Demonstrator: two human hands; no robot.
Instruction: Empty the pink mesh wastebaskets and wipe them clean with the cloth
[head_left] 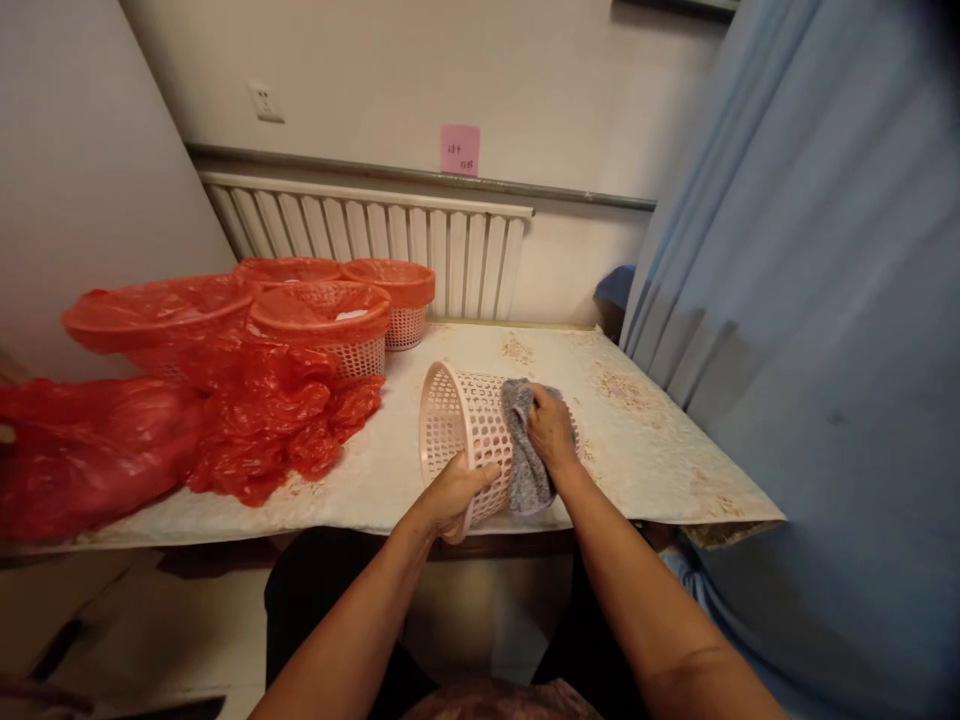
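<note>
A pale pink plastic wastebasket with a perforated wall lies on its side on the table, its mouth facing left. My left hand grips its rim at the near side, thumb on the outer wall and the other fingers out of sight inside. Against the wall near the base, my right hand is closed on a grey cloth. Part of the cloth hangs down over the basket's near side, and the base end is mostly hidden behind that hand.
Several baskets lined with red plastic bags stand at the back left. Crumpled red bags lie in front of them. A patterned cloth covers the table. Behind it is a radiator; a blue curtain hangs at right.
</note>
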